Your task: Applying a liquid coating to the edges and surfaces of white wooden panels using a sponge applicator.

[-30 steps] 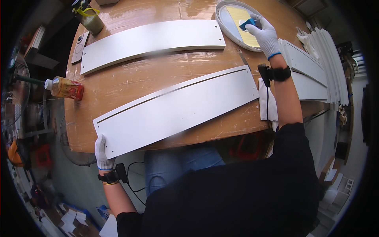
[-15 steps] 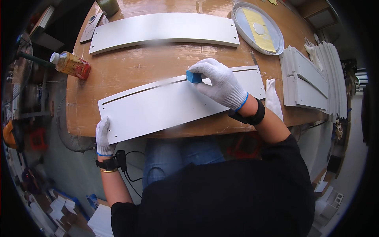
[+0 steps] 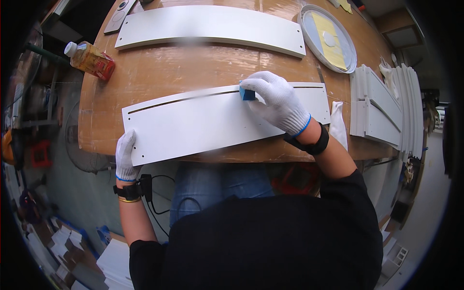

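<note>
A long white curved panel [image 3: 203, 123] with a thin slot along its far edge lies on the near part of the wooden table [image 3: 159, 72]. My right hand [image 3: 278, 101], in a white glove, presses a small blue block [image 3: 247, 93] onto the panel near the slot. My left hand [image 3: 126, 154], also gloved, grips the panel's near left corner at the table edge.
A second white curved panel [image 3: 212, 26] lies further back. A round tray [image 3: 309, 29] with a yellow sheet sits at the back right. A plastic bottle [image 3: 89, 59] lies at the left. White parts are stacked [image 3: 382, 108] at the right, with a white cloth [image 3: 337, 118] beside them.
My right hand came from the round tray down to the near panel with the blue block, then slid it along the slot. My left hand kept its hold on the corner.
</note>
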Tool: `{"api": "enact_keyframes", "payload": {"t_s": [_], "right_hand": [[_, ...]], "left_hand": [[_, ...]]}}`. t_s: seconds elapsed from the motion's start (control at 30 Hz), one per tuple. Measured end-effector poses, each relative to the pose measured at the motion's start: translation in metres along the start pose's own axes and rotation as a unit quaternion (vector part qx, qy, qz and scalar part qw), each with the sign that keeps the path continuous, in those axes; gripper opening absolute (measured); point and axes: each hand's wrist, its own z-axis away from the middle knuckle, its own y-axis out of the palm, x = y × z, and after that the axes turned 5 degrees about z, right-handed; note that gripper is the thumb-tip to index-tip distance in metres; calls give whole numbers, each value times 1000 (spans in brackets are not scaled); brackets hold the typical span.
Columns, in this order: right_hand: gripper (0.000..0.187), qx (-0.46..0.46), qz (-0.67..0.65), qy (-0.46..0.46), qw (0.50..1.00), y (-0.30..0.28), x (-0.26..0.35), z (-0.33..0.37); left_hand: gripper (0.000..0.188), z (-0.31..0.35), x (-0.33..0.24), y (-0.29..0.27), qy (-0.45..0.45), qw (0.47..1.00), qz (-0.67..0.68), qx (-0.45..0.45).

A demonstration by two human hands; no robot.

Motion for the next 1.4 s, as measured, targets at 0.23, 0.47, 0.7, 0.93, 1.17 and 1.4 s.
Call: {"api": "enact_keyframes", "payload": {"t_s": [0.23, 0.47, 0.7, 0.93, 1.17, 1.4], "right_hand": [[32, -5, -8, -12, 1000, 1, 4, -1], [34, 0, 3, -11, 1000, -2, 2, 1], [41, -92, -5, 90, 992, -48, -13, 3], [35, -193, 209, 274, 919, -108, -166, 66], [40, -122, 256, 354, 891, -108, -236, 94], [41, -112, 265, 360, 888, -124, -175, 109]], "left_hand": [[39, 3, -7, 16, 8, 1000, -1, 1], [40, 2, -5, 11, 6, 1000, -3, -8], [35, 1, 6, -5, 19, 1000, -24, -7], [28, -2, 7, -6, 13, 1000, 12, -3], [30, -1, 8, -14, 18, 999, 30, -36], [32, -3, 3, -4, 45, 998, 16, 30]]}}
